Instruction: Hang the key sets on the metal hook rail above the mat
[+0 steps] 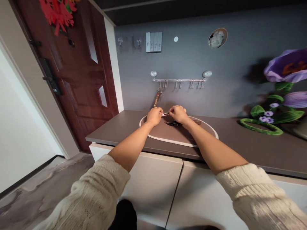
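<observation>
My left hand (154,115) and my right hand (177,114) meet over a round brown tray with a white rim (182,143) on the cabinet top. Both are closed in a pinch on a small metal thing (165,113) held between them, likely a key or key ring; it is too small to be sure. A dark bunch of keys (173,123) lies on the tray just under my right hand. Another key with a brown strap (157,99) hangs from the wall hook rail (179,80) right above my left hand.
The brown cabinet top (115,127) runs along a grey wall, with white cabinet doors (153,182) below. A dark red door (72,70) stands at the left. Purple artificial flowers (285,83) and a green ring (257,126) sit at the right. Light switches (153,42) are higher on the wall.
</observation>
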A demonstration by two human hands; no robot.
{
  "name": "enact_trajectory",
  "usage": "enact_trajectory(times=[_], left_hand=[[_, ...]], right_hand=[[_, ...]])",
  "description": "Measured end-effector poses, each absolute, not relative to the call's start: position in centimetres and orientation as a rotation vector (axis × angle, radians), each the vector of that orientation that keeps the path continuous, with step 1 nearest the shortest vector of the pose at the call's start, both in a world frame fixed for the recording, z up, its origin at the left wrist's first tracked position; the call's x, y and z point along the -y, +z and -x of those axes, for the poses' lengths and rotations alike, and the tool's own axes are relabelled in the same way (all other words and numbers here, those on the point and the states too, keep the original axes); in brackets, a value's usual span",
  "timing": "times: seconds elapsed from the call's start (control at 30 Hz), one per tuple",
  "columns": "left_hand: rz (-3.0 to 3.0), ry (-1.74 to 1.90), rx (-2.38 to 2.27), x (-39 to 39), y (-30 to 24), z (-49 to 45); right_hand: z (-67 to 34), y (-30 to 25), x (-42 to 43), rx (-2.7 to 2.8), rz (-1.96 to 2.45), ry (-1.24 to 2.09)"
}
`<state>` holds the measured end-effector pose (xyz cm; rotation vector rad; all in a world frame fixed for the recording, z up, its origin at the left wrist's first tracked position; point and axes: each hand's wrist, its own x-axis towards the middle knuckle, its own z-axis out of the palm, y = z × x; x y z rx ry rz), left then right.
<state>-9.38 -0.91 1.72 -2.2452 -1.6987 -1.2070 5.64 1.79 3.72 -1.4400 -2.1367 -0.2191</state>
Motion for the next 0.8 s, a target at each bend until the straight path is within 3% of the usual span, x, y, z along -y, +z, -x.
enact_trajectory(times=[0.47,0.8], left_hand=[[2.051,-1.586,1.613,1.2,2.7,9.7],[2.173,-1.760,1.419,1.8,3.3,9.2]], right_hand=[[-5.6,4.9,-1.7,1.994,0.954,0.107],[-5.3,5.1,-1.1,1.861,0.848,0.437]])
